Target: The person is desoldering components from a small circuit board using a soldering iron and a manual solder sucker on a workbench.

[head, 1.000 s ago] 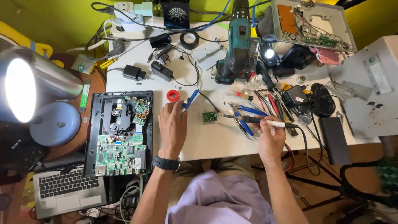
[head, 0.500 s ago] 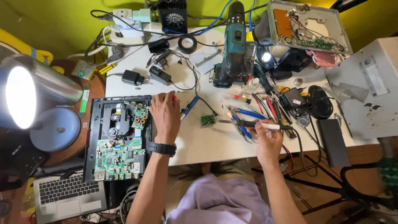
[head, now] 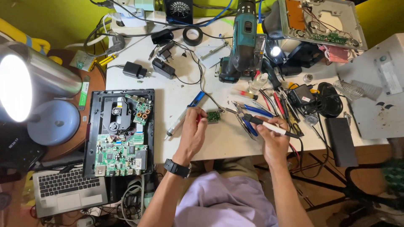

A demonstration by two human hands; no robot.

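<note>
A small green circuit board (head: 213,116) lies on the white table (head: 227,145) in front of me. My left hand (head: 192,133), with a black watch on the wrist, rests just left of that board, fingers curled around a small red item (head: 198,119). My right hand (head: 273,142) grips a soldering iron (head: 275,128) with a white and black handle. Its thin tip points left and ends just right of the green board.
An opened disc player chassis (head: 93,138) with green boards lies at the left, beside a lit desk lamp (head: 25,86) and a laptop (head: 67,191). A teal cordless drill (head: 244,46), blue-handled pliers (head: 256,111), a blue pen-shaped tool (head: 185,112), power adapters, cables and a black power bank (head: 341,141) crowd the table.
My left hand has moved right, from beside the chassis to the small green board, with the red item under its fingers. My right hand has kept the soldering iron near the board.
</note>
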